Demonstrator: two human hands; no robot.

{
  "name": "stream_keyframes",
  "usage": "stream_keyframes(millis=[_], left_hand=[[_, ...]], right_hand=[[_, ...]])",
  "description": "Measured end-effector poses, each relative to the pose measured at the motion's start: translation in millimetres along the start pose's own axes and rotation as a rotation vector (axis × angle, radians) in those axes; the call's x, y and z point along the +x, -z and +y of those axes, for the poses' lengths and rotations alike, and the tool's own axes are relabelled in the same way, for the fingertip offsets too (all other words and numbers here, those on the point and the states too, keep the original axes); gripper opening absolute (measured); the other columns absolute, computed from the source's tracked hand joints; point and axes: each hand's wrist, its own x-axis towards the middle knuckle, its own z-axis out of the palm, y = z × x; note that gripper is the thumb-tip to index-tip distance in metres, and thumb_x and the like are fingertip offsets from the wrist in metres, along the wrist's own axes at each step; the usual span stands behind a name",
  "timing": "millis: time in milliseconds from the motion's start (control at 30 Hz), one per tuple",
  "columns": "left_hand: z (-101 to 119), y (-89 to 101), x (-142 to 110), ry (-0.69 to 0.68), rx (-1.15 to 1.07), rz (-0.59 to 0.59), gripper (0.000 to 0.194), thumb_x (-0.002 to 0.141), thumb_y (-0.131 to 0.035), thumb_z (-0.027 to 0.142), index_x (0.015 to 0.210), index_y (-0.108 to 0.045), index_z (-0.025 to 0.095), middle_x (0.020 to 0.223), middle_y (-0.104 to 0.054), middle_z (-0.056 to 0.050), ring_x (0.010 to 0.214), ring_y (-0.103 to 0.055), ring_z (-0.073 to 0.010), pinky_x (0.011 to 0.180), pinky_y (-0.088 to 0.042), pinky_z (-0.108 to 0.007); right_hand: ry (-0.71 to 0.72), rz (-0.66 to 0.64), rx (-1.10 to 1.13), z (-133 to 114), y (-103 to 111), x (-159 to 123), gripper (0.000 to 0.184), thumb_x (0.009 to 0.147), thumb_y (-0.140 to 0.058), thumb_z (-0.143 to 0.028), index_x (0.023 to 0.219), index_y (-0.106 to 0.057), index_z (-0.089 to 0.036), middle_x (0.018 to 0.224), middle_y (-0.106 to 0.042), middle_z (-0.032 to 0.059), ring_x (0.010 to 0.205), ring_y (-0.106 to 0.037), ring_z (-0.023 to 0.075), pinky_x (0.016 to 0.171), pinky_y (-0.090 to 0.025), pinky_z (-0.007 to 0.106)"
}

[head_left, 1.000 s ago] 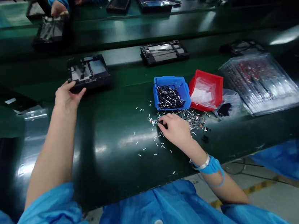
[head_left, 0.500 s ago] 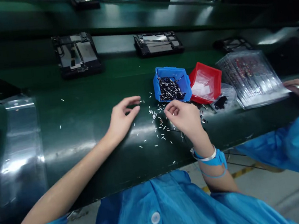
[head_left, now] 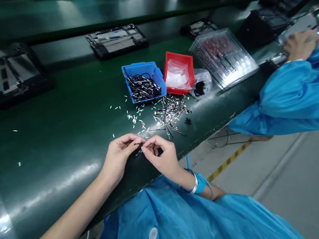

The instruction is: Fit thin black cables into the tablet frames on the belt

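Grey floor (head_left: 297, 180) below; at the glossy green bench (head_left: 70, 126), left hand (head_left: 117, 155) and right hand (head_left: 164, 155) meet, fingertips pinching a thin dark strand (head_left: 139, 145) (mostly hidden!). Beyond, white slivers (head_left: 134, 120) and tangled cables (head_left: 173, 112); then a blue bin (head_left: 159, 81) heaped with black cables, a red bin (head_left: 190, 73) holding crinkled plastic.

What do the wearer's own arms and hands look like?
Both the left hand and right hand are bare, without gloves. The right wrist wears a silver band and blue strap. The smock is blue.
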Motion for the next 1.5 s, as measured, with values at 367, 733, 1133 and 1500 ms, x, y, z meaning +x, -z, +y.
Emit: stream_keyframes(millis=[367, 733, 1133, 1500], left_hand=[[-5.3, -17.2, 4.1, -0.078, 0.444, -0.195, 0.016, 0.08, -0.066, 0.031, 0.07, -0.064, 0.018, 0.076, -0.065, -0.001, 0.074, -0.06, -0.0168, 0.072, -0.045, -0.028], [-19.0, -8.5, 2.1, -0.62, 1.366, -0.55, 0.016, 0.092, -0.053, 0.021, 0.078, -0.06, 0.017, 0.079, -0.064, -0.003, 0.076, -0.056, -0.0182, 0.068, -0.038, -0.03], [-33.3, 7.6, -31.7, -0.83, 1.382, -0.292, 0.027, 0.095, -0.048, 0.025, 0.115, -0.063, 0.013, 0.122, -0.064, -0.016, 0.111, -0.059, -0.0287, 0.088, -0.046, -0.04], [-55.0, 8.1, -45.2, -0.87, 1.504, -0.302, 0.042, 0.097, -0.042, 0.028, 0.128, -0.058, 0.005, 0.13, -0.06, -0.019, 0.12, -0.055, -0.0294, 0.094, -0.043, -0.039]], right_hand=[[0.17, 0.067, -0.299, 19.8, 51.9, -7.0, 0.014, 0.085, -0.058, -0.028, 0.078, -0.068, -0.022, 0.069, -0.065, -0.0014, 0.057, -0.053, 0.0109, 0.053, -0.042, 0.024], [0.221, 0.19, -1.039, 47.1, 135.1, 31.1, 0.013, 0.083, -0.057, -0.021, 0.073, -0.066, -0.022, 0.068, -0.058, 0.001, 0.069, -0.052, 0.0172, 0.062, -0.039, 0.029], [0.155, 0.198, -0.907, 32.0, 118.7, 29.1, 0.008, 0.077, -0.06, -0.021, 0.071, -0.066, -0.021, 0.063, -0.053, -0.0021, 0.059, -0.046, 0.0132, 0.059, -0.038, 0.028], [0.108, -0.02, -0.703, 22.6, 36.1, -23.1, 0.012, 0.083, -0.06, -0.021, 0.073, -0.067, -0.021, 0.063, -0.054, -0.0026, 0.06, -0.05, 0.0126, 0.056, -0.039, 0.027]])
